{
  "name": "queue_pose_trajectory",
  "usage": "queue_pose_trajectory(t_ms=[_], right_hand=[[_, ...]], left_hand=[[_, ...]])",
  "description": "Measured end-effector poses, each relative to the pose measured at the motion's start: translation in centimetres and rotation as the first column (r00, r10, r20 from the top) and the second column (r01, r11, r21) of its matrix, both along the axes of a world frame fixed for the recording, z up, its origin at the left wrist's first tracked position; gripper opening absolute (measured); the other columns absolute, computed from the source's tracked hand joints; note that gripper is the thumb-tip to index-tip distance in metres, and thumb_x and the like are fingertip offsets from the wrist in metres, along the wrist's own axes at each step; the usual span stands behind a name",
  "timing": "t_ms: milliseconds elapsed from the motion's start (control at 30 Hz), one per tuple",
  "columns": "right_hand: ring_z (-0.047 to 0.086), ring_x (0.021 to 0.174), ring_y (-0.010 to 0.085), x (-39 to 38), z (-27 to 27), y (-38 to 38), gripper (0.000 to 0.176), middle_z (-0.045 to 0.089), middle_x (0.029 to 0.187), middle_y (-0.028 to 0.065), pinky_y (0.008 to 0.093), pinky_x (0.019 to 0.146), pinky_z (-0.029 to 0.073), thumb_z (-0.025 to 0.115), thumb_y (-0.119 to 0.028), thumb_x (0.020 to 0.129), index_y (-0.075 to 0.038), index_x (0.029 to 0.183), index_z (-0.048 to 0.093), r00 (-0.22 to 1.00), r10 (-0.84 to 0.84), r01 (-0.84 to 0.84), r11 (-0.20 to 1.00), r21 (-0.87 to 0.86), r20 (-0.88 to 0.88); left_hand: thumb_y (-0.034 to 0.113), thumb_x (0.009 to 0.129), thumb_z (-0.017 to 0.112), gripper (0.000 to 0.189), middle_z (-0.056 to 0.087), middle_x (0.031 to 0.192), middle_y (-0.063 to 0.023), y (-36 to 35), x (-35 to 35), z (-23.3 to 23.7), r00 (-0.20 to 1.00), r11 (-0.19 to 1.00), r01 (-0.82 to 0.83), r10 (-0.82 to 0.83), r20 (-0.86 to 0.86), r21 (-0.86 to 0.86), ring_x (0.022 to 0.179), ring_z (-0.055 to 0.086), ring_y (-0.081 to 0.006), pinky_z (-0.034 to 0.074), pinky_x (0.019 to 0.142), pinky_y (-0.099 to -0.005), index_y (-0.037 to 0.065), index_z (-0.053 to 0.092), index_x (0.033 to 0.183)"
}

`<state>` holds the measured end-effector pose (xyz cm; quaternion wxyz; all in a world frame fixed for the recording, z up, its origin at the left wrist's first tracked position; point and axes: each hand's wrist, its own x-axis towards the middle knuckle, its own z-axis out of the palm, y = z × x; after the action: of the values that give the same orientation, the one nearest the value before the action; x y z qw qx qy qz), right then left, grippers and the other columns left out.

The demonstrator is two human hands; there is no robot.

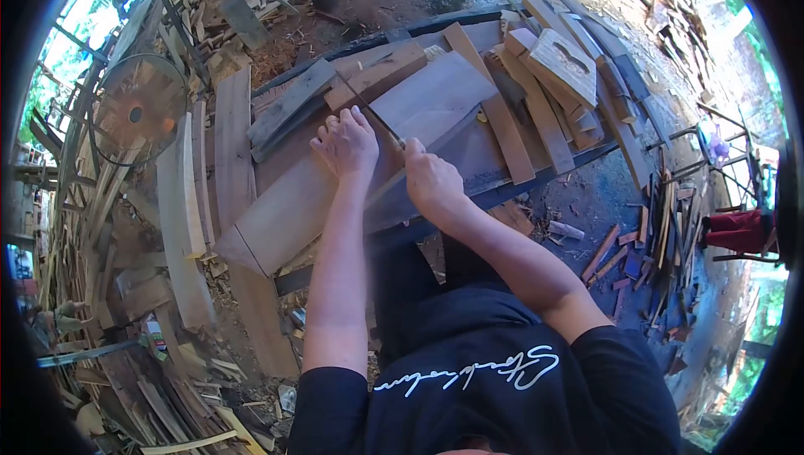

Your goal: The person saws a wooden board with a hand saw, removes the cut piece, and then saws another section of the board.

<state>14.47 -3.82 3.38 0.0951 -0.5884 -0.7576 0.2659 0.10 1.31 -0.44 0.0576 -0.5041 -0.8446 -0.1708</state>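
Note:
A wide wooden plank (285, 212) lies slantwise across the work surface, with a dark pencil-like line near its left end. My left hand (347, 145) is on the plank, its fingers bent over and gripping near its far edge. Beside it my right hand (434, 180) is closed, thumb uppermost, around the near end of a thin-bladed tool that looks like a hand saw (368, 110). The blade shows edge-on and crosses the wood away from me; the handle is hidden in my fist. Right of the blade is a broad, pale stretch of board (440, 99).
Several loose boards (507, 132) lie on the right of the work surface, with a block with a carved hollow (565, 65) on top. A round wire-guarded fan (138, 111) stands at left. Offcuts (615, 254) litter the ground. A red chair (741, 230) is far right.

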Motion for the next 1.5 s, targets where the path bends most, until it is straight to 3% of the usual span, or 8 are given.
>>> queue_pose_trajectory(t_ms=[200,467,600,867,1000,1067,1367,1500], right_hand=[[0.066,0.089,0.0427,4.4,1.3,-5.2,0.013,0.066,0.094,0.0278,0.0497,0.077,0.053,0.040,-0.007,0.093,-0.002,0.104,0.043,0.988,-0.043,0.064,0.989,-0.133,0.152],[0.066,0.089,0.0426,2.4,-0.4,-2.4,0.016,0.066,0.093,0.0273,0.0498,0.077,0.053,0.043,-0.007,0.092,-0.001,0.107,0.041,1.000,0.014,-0.014,1.000,0.028,0.009],[0.067,0.088,0.0416,4.5,0.6,-5.2,0.016,0.066,0.096,0.0272,0.0475,0.076,0.054,0.042,-0.007,0.093,-0.001,0.108,0.043,0.980,-0.007,0.041,0.985,-0.167,0.198],[0.067,0.089,0.0415,2.6,0.1,-2.7,0.016,0.066,0.094,0.0256,0.0480,0.075,0.054,0.043,-0.007,0.093,-0.001,0.108,0.044,0.998,0.001,-0.001,1.000,0.000,0.057],[0.066,0.089,0.0419,4.0,0.1,-4.8,0.015,0.066,0.094,0.0247,0.0484,0.075,0.054,0.044,-0.006,0.092,-0.002,0.107,0.044,0.980,-0.022,0.049,0.990,-0.130,0.200],[0.067,0.088,0.0420,2.1,-0.6,-2.6,0.016,0.066,0.092,0.0262,0.0484,0.075,0.054,0.045,-0.006,0.091,-0.002,0.106,0.043,0.999,-0.041,0.040,0.999,0.029,0.029],[0.067,0.090,0.0413,4.4,0.9,-5.8,0.013,0.066,0.095,0.0268,0.0481,0.076,0.054,0.045,-0.006,0.092,-0.002,0.104,0.044,0.980,-0.068,0.087,0.992,-0.096,0.190],[0.067,0.090,0.0418,1.2,-0.7,-1.3,0.015,0.065,0.095,0.0278,0.0491,0.077,0.054,0.045,-0.008,0.092,-0.003,0.106,0.043,0.997,-0.059,0.061,0.998,-0.024,0.050]], left_hand=[[0.036,0.100,0.036,0.041,0.065,0.104,-0.0137,0.4,0.1,0.2,0.999,1.000,-0.016,0.016,0.032,0.005,0.105,0.059,-0.0311,0.037,0.090,-0.0497,0.010,0.067,0.099],[0.037,0.100,0.035,0.042,0.065,0.106,-0.0136,0.2,0.0,0.0,1.000,1.000,-0.004,0.004,0.027,-0.010,0.107,0.058,-0.0312,0.036,0.092,-0.0505,0.010,0.067,0.102],[0.037,0.100,0.036,0.041,0.065,0.106,-0.0133,0.4,0.0,0.0,0.999,0.999,-0.021,0.023,0.043,-0.033,0.107,0.058,-0.0312,0.037,0.093,-0.0506,0.010,0.067,0.102],[0.037,0.100,0.035,0.041,0.065,0.106,-0.0130,0.2,0.0,0.0,1.000,1.000,-0.006,0.006,0.018,-0.026,0.106,0.059,-0.0311,0.037,0.092,-0.0505,0.010,0.067,0.102],[0.036,0.100,0.037,0.040,0.066,0.104,-0.0129,0.2,0.1,0.3,1.000,0.999,-0.021,0.021,0.018,-0.035,0.104,0.059,-0.0306,0.038,0.091,-0.0485,0.010,0.068,0.098],[0.035,0.099,0.039,0.038,0.067,0.104,-0.0134,0.1,0.3,0.1,1.000,1.000,-0.008,0.008,-0.006,-0.002,0.103,0.059,-0.0306,0.037,0.090,-0.0471,0.010,0.068,0.097],[0.037,0.100,0.037,0.040,0.065,0.105,-0.0112,0.1,0.2,0.1,0.999,0.999,-0.023,0.025,0.035,-0.039,0.107,0.058,-0.0298,0.037,0.092,-0.0491,0.011,0.068,0.099],[0.034,0.099,0.040,0.037,0.067,0.105,-0.0126,0.1,0.4,0.1,1.000,1.000,-0.014,0.014,0.011,0.010,0.104,0.059,-0.0293,0.036,0.091,-0.0472,0.012,0.069,0.098]])
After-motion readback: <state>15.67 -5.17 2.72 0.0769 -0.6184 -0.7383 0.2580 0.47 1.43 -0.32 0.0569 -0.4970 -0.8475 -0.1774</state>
